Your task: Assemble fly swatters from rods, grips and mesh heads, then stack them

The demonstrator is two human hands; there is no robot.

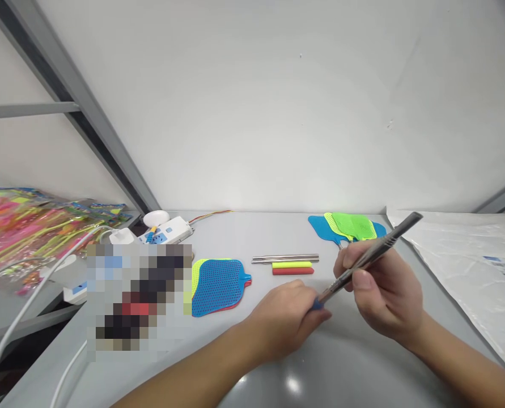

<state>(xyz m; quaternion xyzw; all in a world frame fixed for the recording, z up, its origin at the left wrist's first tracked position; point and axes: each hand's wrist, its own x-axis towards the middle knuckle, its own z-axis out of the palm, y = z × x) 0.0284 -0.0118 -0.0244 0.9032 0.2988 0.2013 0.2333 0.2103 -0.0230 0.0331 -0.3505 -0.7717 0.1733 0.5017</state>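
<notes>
A pale wall (pixel 278 113) is rising behind a grey table (pixel 226 235). A white plastic sheet (pixel 456 260) is covering the table's right side, and a heap of brightly coloured packets (pixel 39 226) is lying at the far left, beyond the table's edge. Over the near part of the tabletop, the right hand (pixel 386 292) is pinching the middle of a shiny metal rod (pixel 377 252) between thumb and bent fingers, while the left hand (pixel 284 314) is closing its fingers round a blue grip (pixel 317 304) at the rod's lower end. The rod is slanting upward to the right, clear of the table. Left of the left hand, a blue mesh paddle (pixel 220 283) is lying over red and yellow ones; behind the right hand, a green mesh paddle (pixel 352 225) is overlapping yellow and blue ones. A white power strip (pixel 169 231) is sitting near the back left. Between the two paddle groups, thin metal rods (pixel 284 258) are lying just behind a yellow tube (pixel 292 265) and a red tube (pixel 292 271).
</notes>
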